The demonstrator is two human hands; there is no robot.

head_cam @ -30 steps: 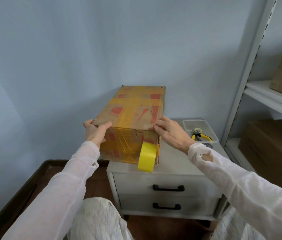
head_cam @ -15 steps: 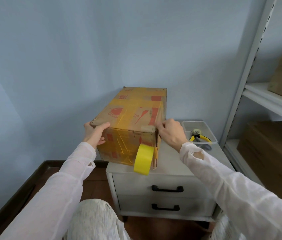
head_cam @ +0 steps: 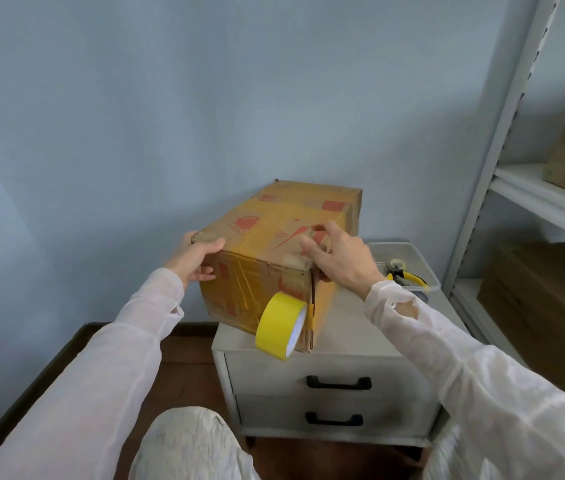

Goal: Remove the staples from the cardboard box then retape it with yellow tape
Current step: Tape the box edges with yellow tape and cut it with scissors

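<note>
A cardboard box point(head_cam: 267, 233) wrapped in yellow tape and printed in red lies on a white cabinet point(head_cam: 371, 327), its near end overhanging the cabinet's left front corner. A roll of yellow tape point(head_cam: 279, 323) hangs against the box's near face at the lower right, joined to the box by its strip. My left hand point(head_cam: 194, 259) grips the near-left top corner, thumb on top and fingers on the near face. My right hand point(head_cam: 341, 263) curls round the near-right top corner, with thumb and forefinger on the top face.
A clear plastic tray point(head_cam: 409, 251) behind my right hand holds yellow-handled pliers point(head_cam: 404, 275) and a small roll. The cabinet has two drawers with black handles. A white metal shelf point(head_cam: 544, 199) at the right carries more cardboard boxes point(head_cam: 551, 306). A dark floor border runs at the left.
My right hand has shifted from the near top edge onto the right corner, fingers reaching further over the top face. The left hand keeps its hold and the tape roll still hangs.
</note>
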